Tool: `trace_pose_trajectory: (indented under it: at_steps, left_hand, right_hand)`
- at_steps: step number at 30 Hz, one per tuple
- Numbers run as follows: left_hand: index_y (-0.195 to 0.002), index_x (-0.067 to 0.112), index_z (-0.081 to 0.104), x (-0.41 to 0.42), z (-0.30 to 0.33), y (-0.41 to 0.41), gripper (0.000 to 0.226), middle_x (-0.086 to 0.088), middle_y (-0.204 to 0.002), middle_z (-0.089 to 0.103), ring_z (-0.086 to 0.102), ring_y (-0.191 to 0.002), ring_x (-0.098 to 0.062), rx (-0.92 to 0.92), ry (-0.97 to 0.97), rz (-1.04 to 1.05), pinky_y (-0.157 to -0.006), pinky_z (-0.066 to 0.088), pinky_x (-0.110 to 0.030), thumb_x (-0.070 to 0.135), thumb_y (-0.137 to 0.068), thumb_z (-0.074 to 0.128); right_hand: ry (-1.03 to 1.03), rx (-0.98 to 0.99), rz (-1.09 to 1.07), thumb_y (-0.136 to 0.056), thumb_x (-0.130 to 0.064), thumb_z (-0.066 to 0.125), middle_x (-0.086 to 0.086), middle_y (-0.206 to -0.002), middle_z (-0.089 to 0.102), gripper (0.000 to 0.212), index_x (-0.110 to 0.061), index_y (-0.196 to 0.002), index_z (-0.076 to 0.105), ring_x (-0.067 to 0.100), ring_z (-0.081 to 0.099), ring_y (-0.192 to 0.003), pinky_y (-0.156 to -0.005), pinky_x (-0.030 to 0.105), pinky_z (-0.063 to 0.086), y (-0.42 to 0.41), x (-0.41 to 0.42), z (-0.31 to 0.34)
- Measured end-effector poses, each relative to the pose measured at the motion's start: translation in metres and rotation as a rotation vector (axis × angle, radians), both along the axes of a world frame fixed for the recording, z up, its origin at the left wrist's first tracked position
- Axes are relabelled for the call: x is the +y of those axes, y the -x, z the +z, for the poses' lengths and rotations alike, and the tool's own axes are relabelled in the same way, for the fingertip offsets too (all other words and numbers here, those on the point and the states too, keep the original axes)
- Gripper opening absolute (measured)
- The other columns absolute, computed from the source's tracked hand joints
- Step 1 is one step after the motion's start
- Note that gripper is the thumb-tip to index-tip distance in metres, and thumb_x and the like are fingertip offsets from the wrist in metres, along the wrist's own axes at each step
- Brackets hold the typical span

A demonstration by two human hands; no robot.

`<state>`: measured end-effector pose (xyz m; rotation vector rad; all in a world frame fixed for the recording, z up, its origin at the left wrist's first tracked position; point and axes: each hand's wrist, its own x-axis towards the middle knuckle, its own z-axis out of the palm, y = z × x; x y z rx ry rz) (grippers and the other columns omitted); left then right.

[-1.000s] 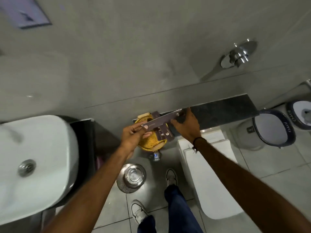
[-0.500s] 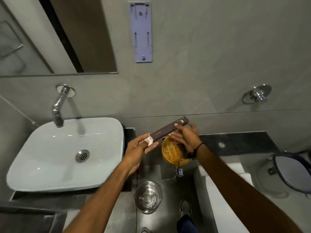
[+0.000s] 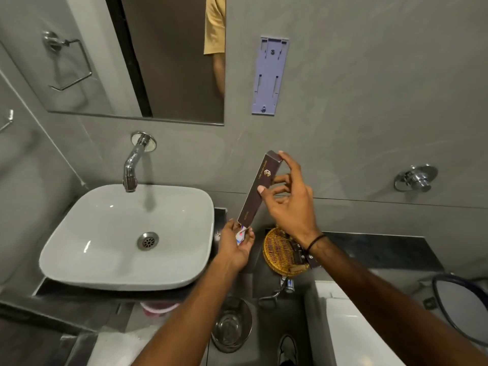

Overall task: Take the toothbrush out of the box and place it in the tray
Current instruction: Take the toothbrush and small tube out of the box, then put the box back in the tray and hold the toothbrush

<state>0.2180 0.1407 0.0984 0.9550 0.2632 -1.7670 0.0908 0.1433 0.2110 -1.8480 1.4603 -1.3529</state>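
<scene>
Since half a second ago, right hand [image 3: 290, 204] has tipped the box [image 3: 260, 188] steeply upright, gripping it. Left hand [image 3: 237, 247], just below, pinches the emerging toothbrush [image 3: 241, 233]. Tilted this steeply, the toothbrush could slide out too fast and fall past the tray [image 3: 277, 252].

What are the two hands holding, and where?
Right hand grips the box at its upper half; left hand pinches the toothbrush at its exposed end.

Single head-worn view, angled down; sink [image 3: 126, 233] left, hands close
</scene>
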Motion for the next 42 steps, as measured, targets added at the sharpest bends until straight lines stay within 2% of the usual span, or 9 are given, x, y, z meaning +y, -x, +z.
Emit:
trace_pose_trajectory:
  at_steps: [13, 17, 21, 24, 27, 31, 36, 39, 42]
  left_hand:
    - [-0.09, 0.01, 0.065, -0.004, -0.033, -0.021, 0.041, -0.006, -0.067, 0.051, 0.032, -0.031, -0.008, -0.457, -0.071, -0.168, -0.03, 0.028, -0.019, 0.05, -0.095, 0.062]
    - [-0.083, 0.008, 0.064, -0.004, -0.048, -0.022, 0.045, -0.006, -0.072, 0.058, 0.033, -0.03, -0.009, -0.586, -0.138, -0.139, -0.029, 0.027, -0.019, 0.051, -0.09, 0.069]
    - [-0.083, 0.007, 0.063, -0.014, -0.044, -0.026, 0.046, -0.005, -0.071, 0.056, 0.033, -0.036, -0.012, -0.631, -0.112, -0.119, -0.029, 0.025, -0.018, 0.053, -0.088, 0.07]
    - [-0.088, 0.005, 0.061, -0.012, -0.049, -0.029, 0.049, -0.006, -0.071, 0.053, 0.033, -0.041, -0.015, -0.671, -0.12, -0.092, -0.03, 0.023, -0.018, 0.053, -0.089, 0.069]
    - [-0.081, 0.008, 0.06, -0.008, -0.049, -0.033, 0.046, -0.005, -0.068, 0.055, 0.034, -0.034, -0.013, -0.686, -0.121, -0.092, -0.03, 0.023, -0.018, 0.052, -0.091, 0.067]
    - [-0.091, 0.007, 0.063, 0.0, -0.051, -0.032, 0.045, -0.005, -0.076, 0.056, 0.038, -0.046, -0.014, -0.69, -0.132, -0.122, -0.034, 0.028, -0.021, 0.053, -0.092, 0.065]
    - [-0.096, 0.007, 0.064, 0.001, -0.055, -0.029, 0.049, -0.006, -0.082, 0.058, 0.04, -0.053, -0.014, -0.704, -0.139, -0.137, -0.039, 0.031, -0.022, 0.056, -0.091, 0.064]
    - [-0.097, 0.008, 0.064, -0.002, -0.062, -0.028, 0.05, -0.006, -0.083, 0.058, 0.04, -0.052, -0.013, -0.736, -0.145, -0.153, -0.038, 0.033, -0.021, 0.058, -0.091, 0.062]
    - [-0.085, 0.01, 0.064, -0.006, -0.069, -0.022, 0.048, -0.006, -0.079, 0.058, 0.039, -0.052, -0.013, -0.771, -0.152, -0.163, -0.035, 0.032, -0.02, 0.058, -0.091, 0.062]
  right_hand:
    - [-0.079, -0.461, -0.461, -0.1, -0.024, 0.058, 0.006, -0.103, 0.066, 0.071, -0.025, -0.16, 0.019, 0.02, 0.074, -0.085, -0.067, 0.036, 0.066, 0.066, -0.059, 0.012]
    - [-0.563, -0.545, -0.538, -0.103, -0.024, 0.051, 0.012, -0.113, 0.072, 0.034, -0.017, -0.135, 0.057, 0.023, 0.071, -0.085, -0.058, 0.03, 0.058, 0.08, -0.063, -0.05]
    - [-1.029, -0.761, -0.355, -0.1, -0.019, 0.058, 0.014, -0.083, 0.068, 0.015, -0.005, -0.106, 0.062, 0.024, 0.062, -0.059, -0.05, 0.032, 0.052, 0.069, -0.048, -0.098]
    - [-1.223, -0.426, -0.229, -0.094, -0.017, 0.066, 0.008, -0.068, 0.074, 0.011, -0.007, -0.097, 0.062, 0.022, 0.074, -0.062, -0.057, 0.03, 0.063, 0.058, -0.022, -0.142]
    - [-1.314, 0.102, -0.072, -0.09, -0.027, 0.071, 0.014, -0.111, 0.069, 0.034, -0.006, -0.116, 0.062, 0.029, 0.067, -0.107, -0.098, 0.038, 0.056, 0.045, -0.004, -0.178]
    - [-1.387, 0.433, 0.159, -0.093, -0.032, 0.067, 0.014, -0.124, 0.066, 0.043, -0.004, -0.125, 0.063, 0.025, 0.062, -0.097, -0.069, 0.027, 0.049, 0.017, 0.009, -0.19]
    - [-1.546, 0.524, 0.347, -0.101, -0.026, 0.055, 0.003, -0.061, 0.06, 0.035, 0.008, -0.104, 0.064, 0.011, 0.054, -0.05, -0.047, 0.016, 0.045, 0.017, 0.005, -0.184]
    - [-1.387, 0.343, 0.128, -0.097, -0.014, 0.057, 0.001, -0.066, 0.053, 0.02, -0.007, -0.077, 0.059, 0.013, 0.051, -0.06, -0.054, 0.016, 0.047, 0.041, -0.009, -0.177]
    - [-1.383, -0.305, 0.021, -0.102, -0.029, 0.05, 0.007, -0.088, 0.065, 0.024, -0.008, -0.098, 0.061, 0.021, 0.063, -0.08, -0.07, 0.032, 0.053, 0.068, -0.027, -0.157]
